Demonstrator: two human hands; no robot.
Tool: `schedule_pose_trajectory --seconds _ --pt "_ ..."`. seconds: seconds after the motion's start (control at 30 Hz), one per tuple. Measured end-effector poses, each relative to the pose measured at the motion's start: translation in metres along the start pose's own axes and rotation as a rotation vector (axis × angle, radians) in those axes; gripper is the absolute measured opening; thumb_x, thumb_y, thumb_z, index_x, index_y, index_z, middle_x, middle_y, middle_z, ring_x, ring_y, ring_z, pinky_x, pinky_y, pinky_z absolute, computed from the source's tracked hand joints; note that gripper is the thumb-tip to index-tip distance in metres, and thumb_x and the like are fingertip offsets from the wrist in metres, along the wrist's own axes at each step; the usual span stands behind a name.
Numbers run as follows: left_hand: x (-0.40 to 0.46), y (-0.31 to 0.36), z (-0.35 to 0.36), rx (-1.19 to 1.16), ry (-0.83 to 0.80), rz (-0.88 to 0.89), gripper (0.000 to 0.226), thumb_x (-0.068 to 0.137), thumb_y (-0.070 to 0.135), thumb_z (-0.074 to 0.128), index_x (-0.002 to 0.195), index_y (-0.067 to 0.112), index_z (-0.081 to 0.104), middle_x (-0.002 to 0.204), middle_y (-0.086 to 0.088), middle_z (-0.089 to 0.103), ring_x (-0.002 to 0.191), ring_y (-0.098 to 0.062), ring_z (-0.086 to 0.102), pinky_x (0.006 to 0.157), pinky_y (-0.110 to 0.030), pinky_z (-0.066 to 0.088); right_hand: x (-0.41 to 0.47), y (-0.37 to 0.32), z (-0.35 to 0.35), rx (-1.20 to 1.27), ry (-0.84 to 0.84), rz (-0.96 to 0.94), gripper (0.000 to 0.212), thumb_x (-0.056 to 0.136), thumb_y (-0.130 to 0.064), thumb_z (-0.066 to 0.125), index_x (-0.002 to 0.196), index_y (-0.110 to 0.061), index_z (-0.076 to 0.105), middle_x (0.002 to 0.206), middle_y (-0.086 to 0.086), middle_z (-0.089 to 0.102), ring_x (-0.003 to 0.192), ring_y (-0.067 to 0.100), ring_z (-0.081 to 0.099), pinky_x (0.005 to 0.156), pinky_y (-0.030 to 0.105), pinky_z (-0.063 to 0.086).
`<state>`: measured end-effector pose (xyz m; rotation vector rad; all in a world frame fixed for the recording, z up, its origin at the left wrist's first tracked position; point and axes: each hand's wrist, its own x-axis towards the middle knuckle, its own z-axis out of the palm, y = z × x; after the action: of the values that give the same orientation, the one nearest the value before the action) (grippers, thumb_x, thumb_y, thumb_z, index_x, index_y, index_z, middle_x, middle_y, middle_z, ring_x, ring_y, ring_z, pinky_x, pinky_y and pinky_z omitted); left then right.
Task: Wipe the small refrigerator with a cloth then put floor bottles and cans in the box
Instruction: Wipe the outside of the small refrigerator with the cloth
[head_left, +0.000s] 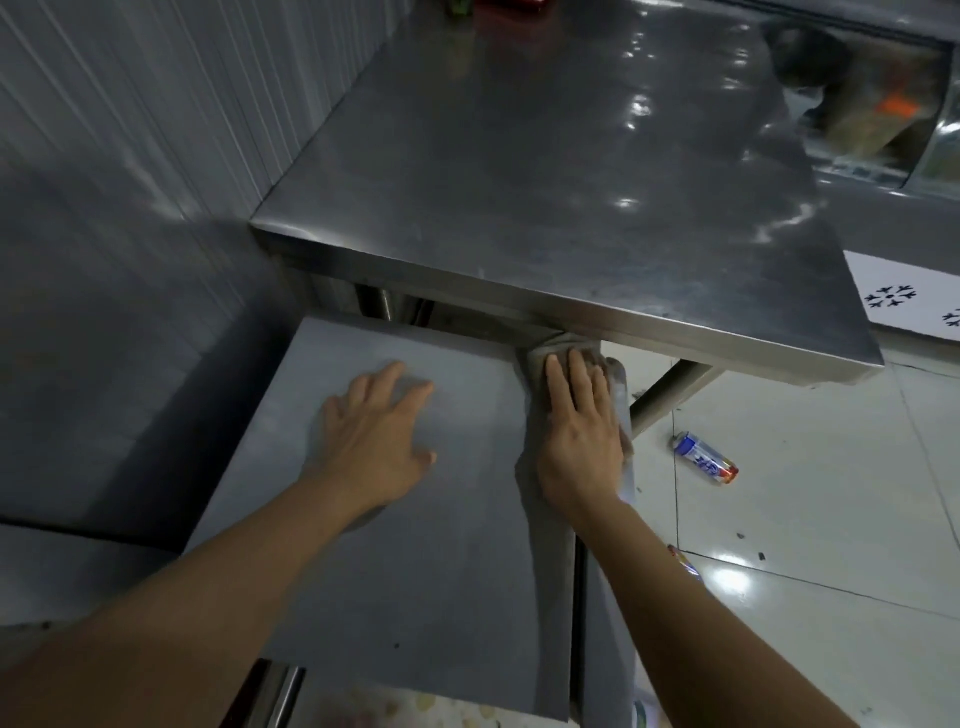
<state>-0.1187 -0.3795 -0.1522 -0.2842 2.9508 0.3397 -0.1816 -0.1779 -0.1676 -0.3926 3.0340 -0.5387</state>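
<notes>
- The gray cloth (540, 499) lies along the right edge of the small refrigerator (415, 545) top, under the right hand (579, 436).
- The right hand presses flat on the cloth with straight fingers. Its little-finger side hangs over the edge.
- The far end of the cloth tucks under the steel table (545, 182), so that bit is hard to see.
- The left hand (376, 436) lies flat on the gray top, fingers spread wide, holding nothing.
- The back of the top slides under the table's front edge and is hidden there. The near edge is cut off by the arms and the bottom of the view.
- A blue and white can (706, 458) lies on its side on the white floor (805, 493), to the right of the refrigerator, near a table leg (670, 392).
- Another can (684, 561) peeks out beside the right arm. Most of it is hidden.
- The floor on the right is wide and open.
- Things at the far end of the table are blurry.
</notes>
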Motion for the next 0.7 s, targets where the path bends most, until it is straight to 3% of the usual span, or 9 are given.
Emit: schedule_pose_trajectory --seconds 0.1,0.3,0.43,0.53,0.7 --pt "-0.002 -0.038 -0.008 -0.02 -0.046 -0.162 0.074 0.078 0.054 0.059 0.141 0.044 0.02 0.156 0.002 0.004 0.138 -0.029 0.008 0.109 -0.055 0.014 0.018 -0.015 0.0 -0.013 0.018 0.013 0.058 0.097 -0.022 0.033 0.15 -0.025 0.011 0.159 -0.001 0.001 0.146 0.02 -0.006 0.114 0.032 -0.01" --pt "-0.007 -0.048 -0.011 -0.058 -0.092 -0.168 0.078 0.078 0.055 0.058 0.143 0.043 0.016 0.157 0.001 -0.001 0.14 -0.028 0.004 0.111 -0.058 0.008 -0.002 -0.045 0.015 -0.072 -0.053 -0.165 0.06 0.097 -0.023 0.036 0.15 -0.023 0.008 0.159 0.003 0.004 0.146 0.021 0.0 0.111 0.03 -0.009" --pt "-0.02 -0.064 -0.009 -0.132 -0.122 -0.252 0.082 0.077 0.057 0.059 0.143 0.047 0.011 0.156 0.006 -0.008 0.139 -0.027 -0.003 0.11 -0.061 0.0 0.036 -0.057 0.014 -0.161 -0.04 0.003 0.058 0.095 -0.023 0.031 0.149 -0.019 0.012 0.158 0.007 0.009 0.145 0.026 0.009 0.118 0.041 0.005" --pt "-0.022 -0.067 -0.007 -0.177 -0.118 -0.229 0.083 0.076 0.058 0.059 0.143 0.047 0.011 0.156 0.007 -0.01 0.137 -0.026 -0.001 0.111 -0.057 0.007 0.036 -0.084 0.024 -0.138 -0.023 0.094 0.059 0.093 -0.019 0.034 0.149 -0.015 0.015 0.157 0.009 0.014 0.142 0.031 0.013 0.117 0.041 0.006" --pt "-0.025 -0.067 -0.012 -0.129 -0.112 -0.207 0.084 0.078 0.061 0.056 0.145 0.045 0.007 0.157 0.008 -0.011 0.139 -0.028 0.001 0.109 -0.054 0.014 0.022 -0.14 0.045 -0.045 -0.164 -0.271 0.062 0.094 -0.02 0.036 0.15 -0.018 0.011 0.159 0.004 0.004 0.146 0.025 0.003 0.117 0.038 0.004"
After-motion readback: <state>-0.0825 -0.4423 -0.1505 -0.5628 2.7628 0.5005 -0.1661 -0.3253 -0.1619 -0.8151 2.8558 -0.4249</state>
